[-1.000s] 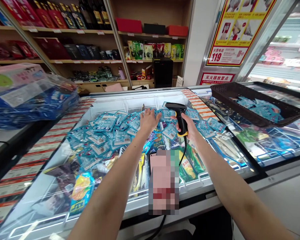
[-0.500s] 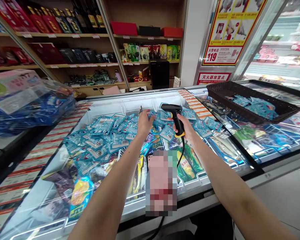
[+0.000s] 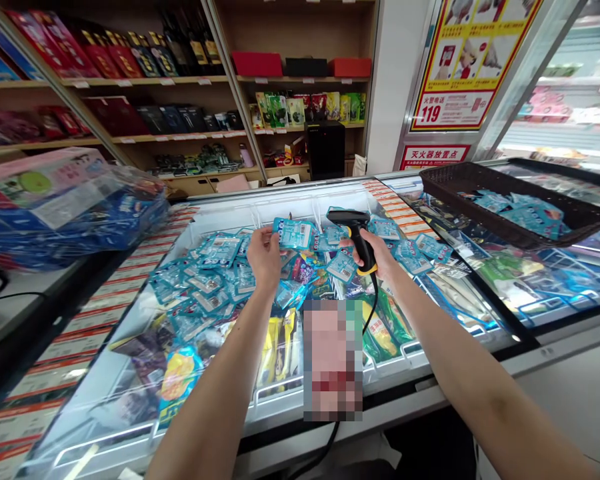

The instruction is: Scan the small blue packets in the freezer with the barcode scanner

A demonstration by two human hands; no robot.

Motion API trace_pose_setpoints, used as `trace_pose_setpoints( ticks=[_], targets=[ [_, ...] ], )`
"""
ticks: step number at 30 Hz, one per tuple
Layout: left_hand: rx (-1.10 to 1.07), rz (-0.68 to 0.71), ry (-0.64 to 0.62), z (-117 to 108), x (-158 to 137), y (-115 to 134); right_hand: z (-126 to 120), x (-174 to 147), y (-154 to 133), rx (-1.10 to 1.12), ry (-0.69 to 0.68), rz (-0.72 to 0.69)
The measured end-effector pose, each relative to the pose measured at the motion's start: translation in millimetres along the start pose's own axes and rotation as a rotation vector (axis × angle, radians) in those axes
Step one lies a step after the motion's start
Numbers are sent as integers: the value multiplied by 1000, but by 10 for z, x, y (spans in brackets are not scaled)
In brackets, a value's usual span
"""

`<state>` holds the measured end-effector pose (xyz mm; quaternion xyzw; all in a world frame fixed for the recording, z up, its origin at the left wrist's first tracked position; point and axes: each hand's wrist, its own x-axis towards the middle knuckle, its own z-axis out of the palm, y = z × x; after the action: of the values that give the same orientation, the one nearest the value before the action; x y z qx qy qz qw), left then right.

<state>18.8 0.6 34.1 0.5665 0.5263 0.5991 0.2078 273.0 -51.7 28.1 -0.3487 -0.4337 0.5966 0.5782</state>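
My left hand (image 3: 265, 257) pinches the left end of a small blue packet (image 3: 296, 235), whose printed back with a barcode faces me. In my right hand (image 3: 377, 257) is a black and yellow barcode scanner (image 3: 361, 241), its head pointing left toward that packet, a short gap apart. A black cord (image 3: 375, 300) runs down from its handle. Many more blue packets (image 3: 215, 280) lie in a heap over the glass top of the freezer, left of and behind my left hand. A few others lie around the scanner.
A pixelated upright patch (image 3: 333, 360) covers something at the freezer's front edge. On the right, a dark woven basket (image 3: 590, 220) holds several blue packets. Plastic-wrapped boxes (image 3: 65, 200) stand at the left. Shelves with bottles and boxes (image 3: 305, 67) line the back.
My left hand has lifted a blue packet from the heap and turned its barcode side to view, shifting a little left. The scanner stays in my right hand. The whole view has shifted slightly.
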Motion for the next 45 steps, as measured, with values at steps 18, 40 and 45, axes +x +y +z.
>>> trace_pose_setpoints(
  ticks=[18,40,45],
  targets=[
    [-10,24,-135,-408,6,-189,177,-169,-59,-146,-140,13],
    [44,144,-133,-382,-38,-160,260,-274,-103,-401,-360,0],
    [72,128,-137,-377,-46,-144,263,-273,-97,-387,-357,-12]
  ],
)
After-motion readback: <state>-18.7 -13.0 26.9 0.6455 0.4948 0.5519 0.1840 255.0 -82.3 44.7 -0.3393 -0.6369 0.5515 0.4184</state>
